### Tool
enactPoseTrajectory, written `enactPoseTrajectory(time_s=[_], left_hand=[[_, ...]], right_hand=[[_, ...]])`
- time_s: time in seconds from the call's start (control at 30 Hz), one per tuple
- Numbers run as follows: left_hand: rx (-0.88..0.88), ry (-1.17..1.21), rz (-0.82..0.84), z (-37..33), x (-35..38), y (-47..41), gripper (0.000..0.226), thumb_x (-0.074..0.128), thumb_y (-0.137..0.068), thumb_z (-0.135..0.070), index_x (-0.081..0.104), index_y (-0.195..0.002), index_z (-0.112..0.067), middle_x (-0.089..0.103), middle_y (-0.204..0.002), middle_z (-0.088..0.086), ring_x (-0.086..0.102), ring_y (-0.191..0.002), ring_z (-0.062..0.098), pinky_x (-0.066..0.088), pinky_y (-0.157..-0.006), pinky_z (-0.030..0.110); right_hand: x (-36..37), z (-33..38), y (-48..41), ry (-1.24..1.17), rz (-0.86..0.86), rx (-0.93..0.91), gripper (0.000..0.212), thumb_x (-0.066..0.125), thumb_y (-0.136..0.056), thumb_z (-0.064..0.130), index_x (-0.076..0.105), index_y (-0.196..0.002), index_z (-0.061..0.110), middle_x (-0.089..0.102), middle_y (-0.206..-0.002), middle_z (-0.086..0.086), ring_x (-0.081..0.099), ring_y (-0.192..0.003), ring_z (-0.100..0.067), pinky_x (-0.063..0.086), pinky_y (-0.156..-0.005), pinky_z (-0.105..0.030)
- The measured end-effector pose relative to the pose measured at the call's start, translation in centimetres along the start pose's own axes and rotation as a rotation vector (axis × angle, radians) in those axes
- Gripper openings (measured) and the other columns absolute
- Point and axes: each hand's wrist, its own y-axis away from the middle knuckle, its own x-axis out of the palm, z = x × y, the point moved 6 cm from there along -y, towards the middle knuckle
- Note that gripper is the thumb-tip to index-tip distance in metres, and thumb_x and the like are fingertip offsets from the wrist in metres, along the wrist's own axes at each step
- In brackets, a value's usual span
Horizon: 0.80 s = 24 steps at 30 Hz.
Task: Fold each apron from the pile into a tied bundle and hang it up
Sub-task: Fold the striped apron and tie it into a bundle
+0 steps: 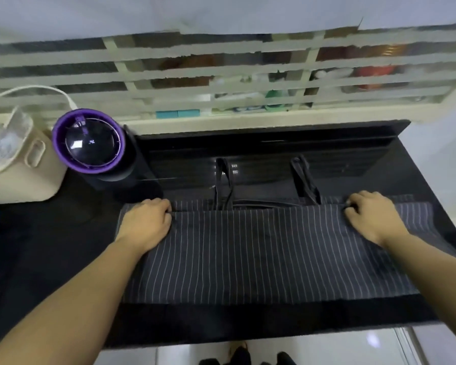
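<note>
A dark apron with thin white pinstripes (261, 248) lies spread flat on the black countertop (50, 259). Its far edge is folded over, forming a seam across the cloth. Two dark straps (223, 180) run away from that edge toward the back of the counter. My left hand (145, 222) pinches the folded edge at the apron's left end. My right hand (371, 217) pinches the same edge near the right end. Both sets of fingers are curled onto the fabric.
A purple-rimmed blender jar (90, 143) stands at the back left, beside a cream basket (19, 175) holding clear plastic. A slatted white shelf (221, 75) runs behind the counter. The counter's front edge (274, 333) is near me, with floor below.
</note>
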Motion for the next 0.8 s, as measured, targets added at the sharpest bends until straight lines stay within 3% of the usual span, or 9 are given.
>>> enactPoseTrajectory(time_s=[0.1, 0.2, 0.3, 0.37, 0.47, 0.53, 0.6, 0.7, 0.8], left_hand=[[-0.023, 0.011, -0.03, 0.9, -0.3, -1.1, 0.012, 0.041, -0.092, -0.02, 0.051, -0.088, -0.015, 0.059, -0.089, 0.002, 0.057, -0.08, 0.029, 0.039, -0.068, 0.036], [-0.015, -0.04, -0.053, 1.0, -0.5, -1.9, 0.011, 0.04, -0.093, -0.021, 0.048, -0.088, -0.016, 0.061, -0.091, 0.001, 0.055, -0.078, 0.028, 0.031, -0.067, 0.033], [-0.025, -0.038, -0.052, 0.9, -0.4, -2.5, 0.012, 0.038, -0.096, -0.024, 0.047, -0.093, -0.017, 0.06, -0.1, 0.002, 0.055, -0.082, 0.028, 0.03, -0.071, 0.033], [-0.02, -0.068, -0.033, 0.8, -0.4, -3.2, 0.016, 0.036, -0.099, -0.026, 0.048, -0.101, -0.016, 0.058, -0.108, 0.003, 0.056, -0.085, 0.029, 0.03, -0.073, 0.034], [0.003, -0.139, 0.018, 0.8, -0.1, -4.0, 0.023, 0.031, -0.101, -0.03, 0.047, -0.11, -0.016, 0.056, -0.116, 0.003, 0.059, -0.091, 0.032, 0.036, -0.077, 0.037], [0.0, -0.135, 0.061, 0.9, -0.1, -4.4, 0.024, 0.029, -0.101, -0.031, 0.046, -0.111, -0.017, 0.057, -0.117, 0.004, 0.059, -0.092, 0.032, 0.038, -0.08, 0.038], [0.001, -0.128, 0.124, 1.0, -0.1, -4.9, 0.023, 0.028, -0.102, -0.032, 0.044, -0.111, -0.018, 0.057, -0.119, 0.003, 0.058, -0.096, 0.03, 0.038, -0.082, 0.038], [0.008, -0.162, 0.229, 1.6, -0.2, -5.3, 0.024, 0.029, -0.102, -0.038, 0.044, -0.109, -0.02, 0.059, -0.116, 0.001, 0.052, -0.106, 0.026, 0.036, -0.082, 0.038], [-0.004, -0.106, 0.295, 2.6, -0.9, -5.6, 0.028, 0.032, -0.101, -0.043, 0.046, -0.105, -0.019, 0.061, -0.104, 0.004, 0.053, -0.099, 0.024, 0.041, -0.08, 0.037]], right_hand=[[-0.3, -0.5, -0.4, -0.069, -0.074, 0.041, 0.024, 0.044, -0.09, 0.018, 0.057, -0.075, 0.004, 0.064, -0.082, -0.02, 0.053, -0.077, -0.036, 0.037, -0.07, -0.04], [-0.2, -0.2, -0.9, -0.051, -0.099, 0.06, 0.027, 0.034, -0.078, 0.026, 0.049, -0.065, 0.008, 0.063, -0.071, -0.02, 0.053, -0.067, -0.036, 0.036, -0.066, -0.039], [0.3, 0.0, -1.1, 0.033, -0.024, 0.147, 0.035, 0.031, -0.08, 0.027, 0.058, -0.071, 0.006, 0.065, -0.08, -0.018, 0.056, -0.079, -0.038, 0.037, -0.089, -0.046], [-0.3, 0.6, -1.0, 0.097, -0.087, 0.177, 0.032, 0.037, -0.084, 0.029, 0.063, -0.085, 0.009, 0.063, -0.092, -0.013, 0.055, -0.092, -0.037, 0.022, -0.106, -0.049], [-1.8, 6.3, -0.6, -0.024, -0.273, -0.153, 0.033, 0.046, -0.077, 0.032, 0.066, -0.094, 0.011, 0.062, -0.095, -0.009, 0.056, -0.091, -0.033, 0.031, -0.097, -0.046], [-0.3, 10.7, -0.7, -0.159, -0.095, -0.363, 0.036, 0.055, -0.082, 0.03, 0.064, -0.111, 0.011, 0.062, -0.106, -0.005, 0.056, -0.101, -0.028, 0.038, -0.094, -0.043], [1.7, 13.0, -1.5, -0.2, 0.122, -0.353, 0.044, 0.061, -0.086, 0.033, 0.056, -0.126, 0.015, 0.055, -0.119, -0.001, 0.048, -0.113, -0.022, 0.037, -0.1, -0.036], [2.0, 14.0, -3.5, -0.148, 0.191, -0.323, 0.031, 0.058, -0.09, 0.036, 0.058, -0.116, 0.02, 0.05, -0.118, 0.003, 0.044, -0.112, -0.019, 0.037, -0.097, -0.032], [1.2, 13.9, -4.8, -0.162, 0.293, -0.347, 0.013, 0.053, -0.093, 0.028, 0.058, -0.099, 0.018, 0.055, -0.099, 0.004, 0.051, -0.099, -0.017, 0.041, -0.081, -0.028]])
